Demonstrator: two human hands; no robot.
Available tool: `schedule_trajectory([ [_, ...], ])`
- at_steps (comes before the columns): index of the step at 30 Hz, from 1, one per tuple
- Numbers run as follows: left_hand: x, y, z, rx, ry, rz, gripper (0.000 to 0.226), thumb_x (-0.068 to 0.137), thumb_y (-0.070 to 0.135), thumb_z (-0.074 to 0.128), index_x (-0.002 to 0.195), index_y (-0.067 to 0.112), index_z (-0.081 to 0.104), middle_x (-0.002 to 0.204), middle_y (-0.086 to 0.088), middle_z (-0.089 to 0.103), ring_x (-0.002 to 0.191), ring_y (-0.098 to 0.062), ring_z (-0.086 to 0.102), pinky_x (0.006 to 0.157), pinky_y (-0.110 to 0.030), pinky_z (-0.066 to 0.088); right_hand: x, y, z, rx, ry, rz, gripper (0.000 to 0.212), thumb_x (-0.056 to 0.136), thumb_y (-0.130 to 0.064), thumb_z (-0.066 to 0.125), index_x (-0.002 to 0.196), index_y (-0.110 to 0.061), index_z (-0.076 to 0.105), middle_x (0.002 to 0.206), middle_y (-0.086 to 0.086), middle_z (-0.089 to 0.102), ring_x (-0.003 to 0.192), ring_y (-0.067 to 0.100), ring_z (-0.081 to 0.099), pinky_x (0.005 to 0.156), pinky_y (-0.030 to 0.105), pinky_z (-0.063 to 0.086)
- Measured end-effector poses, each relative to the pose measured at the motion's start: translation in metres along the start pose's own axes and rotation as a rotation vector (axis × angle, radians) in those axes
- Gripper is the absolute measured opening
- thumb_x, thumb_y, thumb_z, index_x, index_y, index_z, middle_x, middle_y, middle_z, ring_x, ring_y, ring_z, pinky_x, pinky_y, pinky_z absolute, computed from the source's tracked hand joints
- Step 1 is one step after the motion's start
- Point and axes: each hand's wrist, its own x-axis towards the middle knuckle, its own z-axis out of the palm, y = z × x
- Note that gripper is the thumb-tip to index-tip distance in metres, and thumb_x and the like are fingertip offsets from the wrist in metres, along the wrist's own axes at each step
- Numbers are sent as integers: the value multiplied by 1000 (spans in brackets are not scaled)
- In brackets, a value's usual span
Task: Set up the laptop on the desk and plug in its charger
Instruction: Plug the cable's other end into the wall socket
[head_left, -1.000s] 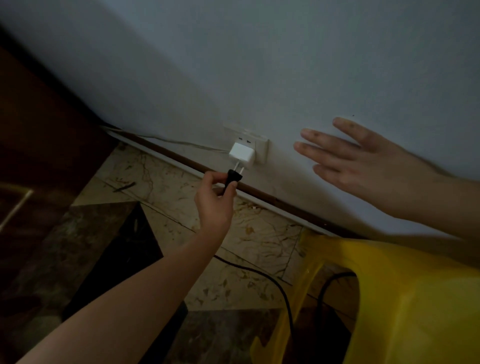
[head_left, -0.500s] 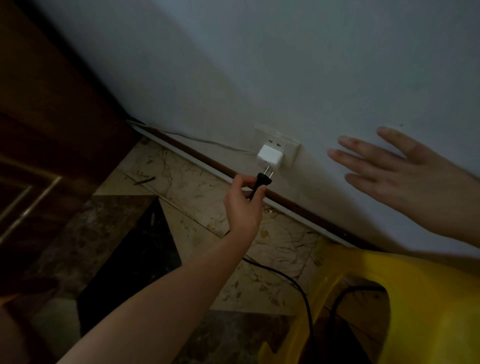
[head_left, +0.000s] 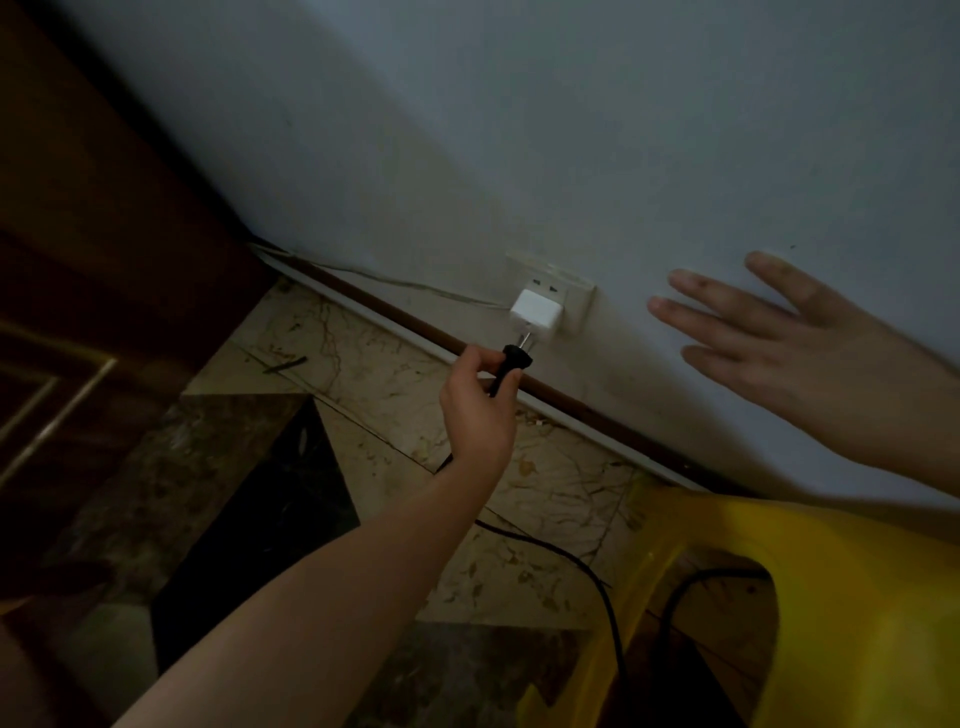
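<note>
My left hand (head_left: 478, 410) pinches the black charger plug (head_left: 511, 362), whose two metal prongs point up at the underside of a white adapter cube (head_left: 535, 314). That cube sits in the white wall socket (head_left: 558, 291), low on the wall. The prongs are just below the cube; I cannot tell if they touch it. The plug's black cable (head_left: 571, 561) trails down across the floor toward the lower right. My right hand (head_left: 779, 343) is flat against the wall with fingers spread, to the right of the socket. No laptop is in view.
A yellow plastic stool (head_left: 831, 597) stands at the lower right with cable passing through its opening. Dark wooden furniture (head_left: 104, 234) fills the left. A brown skirting (head_left: 571, 410) runs along the wall above the marble floor tiles (head_left: 374, 384). A thin white wire leaves the socket leftward.
The view has shifted, so the socket sits further right and lower. My left hand still holds the plug close under the white cube; the right hand stays on the wall.
</note>
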Motion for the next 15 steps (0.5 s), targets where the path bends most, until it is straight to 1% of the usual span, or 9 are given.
schedule_trajectory([
  [3,3,0,0,-6,25,-29,12,83,9,67,88,17,59,85,12,60,82,-15,64,74,-38,58,0,1,7,78,62,12,64,56,10,64,119,0,63,153,20,25,144,36,11,116,55,-7],
  [5,4,0,0,-9,20,-32,13,84,9,67,87,18,58,84,15,59,82,-15,64,72,-36,58,1,2,10,124,103,21,64,52,14,65,116,4,64,151,22,29,144,36,15,116,54,-5],
  [8,4,0,0,-3,4,-24,13,84,10,67,87,18,57,84,16,58,81,-13,62,69,-29,56,1,1,13,157,127,23,65,51,13,68,116,5,64,151,22,29,144,36,16,116,55,-4],
  [12,4,-2,-1,-9,2,-9,12,84,10,68,87,17,59,86,12,59,78,-7,60,64,-17,52,2,1,15,152,132,13,66,53,9,67,118,4,62,153,22,26,145,38,13,116,56,-3],
  [15,4,-3,-1,-20,2,-4,12,84,9,67,88,16,59,89,8,61,82,-12,62,66,-18,53,2,1,19,150,132,15,64,54,9,63,118,4,63,153,21,26,145,38,13,116,56,-3],
])
